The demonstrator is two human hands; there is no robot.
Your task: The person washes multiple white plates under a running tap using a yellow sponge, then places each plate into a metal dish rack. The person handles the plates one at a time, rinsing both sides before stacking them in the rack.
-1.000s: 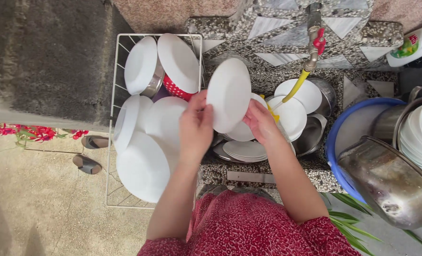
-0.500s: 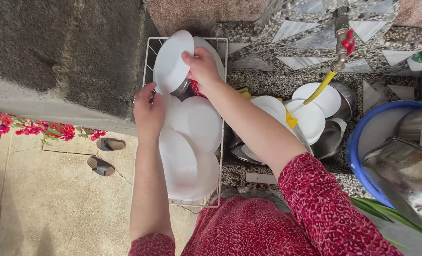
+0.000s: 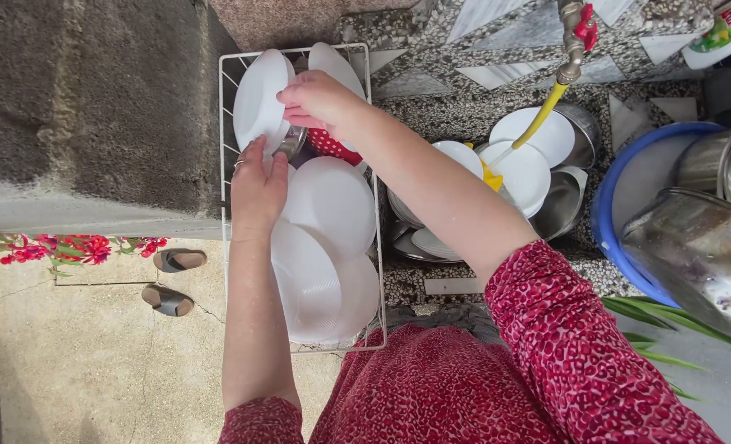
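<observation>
White plate [image 3: 258, 100]: upright at wire rack's [image 3: 222, 123] far end
Right hand [image 3: 316, 96]: fingers pinching its rim
Left hand [image 3: 258, 185]: fingers together, steadying its lower edge
Risk: wet rim could slip, chipping stacked plates [image 3: 328, 205] below

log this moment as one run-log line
left hand: touching round white plate | right hand: gripping same plate's rim | plate: upright in white wire rack | beside: stacked white plates

Rough grey wall [image 3: 86, 107]; cracked concrete floor [image 3: 78, 370]; speckled stone counter [image 3: 464, 90]; daylight.
</observation>
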